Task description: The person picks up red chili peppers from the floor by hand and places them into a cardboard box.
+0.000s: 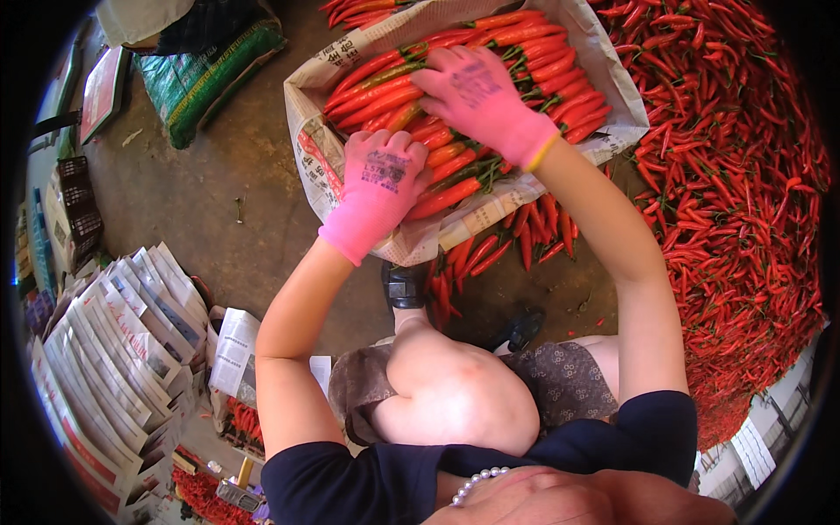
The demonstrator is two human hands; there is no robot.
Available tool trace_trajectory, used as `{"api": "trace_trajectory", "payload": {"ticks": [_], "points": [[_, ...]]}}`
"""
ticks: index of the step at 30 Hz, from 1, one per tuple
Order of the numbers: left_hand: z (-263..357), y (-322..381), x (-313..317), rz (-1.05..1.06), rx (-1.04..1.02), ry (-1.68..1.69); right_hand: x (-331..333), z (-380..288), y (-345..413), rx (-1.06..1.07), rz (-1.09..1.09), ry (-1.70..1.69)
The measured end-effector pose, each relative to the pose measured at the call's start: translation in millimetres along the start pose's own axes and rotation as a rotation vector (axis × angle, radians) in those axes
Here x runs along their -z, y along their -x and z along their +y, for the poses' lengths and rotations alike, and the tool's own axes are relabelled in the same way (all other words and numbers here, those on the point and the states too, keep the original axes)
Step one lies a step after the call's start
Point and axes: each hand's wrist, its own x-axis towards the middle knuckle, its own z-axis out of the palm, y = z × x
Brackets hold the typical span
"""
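Red chili peppers (538, 56) lie in rows inside a newspaper-lined container (630, 108), stems mostly towards the middle. A few peppers are orange or brownish. My left hand (384, 180), in a pink knit glove, bends its fingers down over peppers at the container's near left side. My right hand (474, 98), gloved the same with a yellow cuff edge, rests on the peppers farther in, around the middle. Its fingers point left. The undersides of both hands are hidden, so I cannot see whether either grips a pepper. Both gloves bear printing.
A large heap of loose red chilies (735, 262) spreads along the right. More chilies (482, 256) lie on the floor by my shoe (405, 287). Stacked newspapers (125, 348) stand at lower left. A green woven sack (197, 85) and a dark plastic crate (80, 203) are at left.
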Motion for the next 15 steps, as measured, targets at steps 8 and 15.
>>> {"api": "trace_trajectory", "payload": {"ticks": [8, 15], "points": [[-39.4, 41.9, 55.8, 0.398, 0.166, 0.059, 22.8, 2.6, 2.2, 0.130, -0.122, 0.026], [-26.3, -3.6, 24.6, 0.116, 0.073, -0.100, 18.8, 11.8, 17.4, 0.133, -0.085, 0.133]]}}
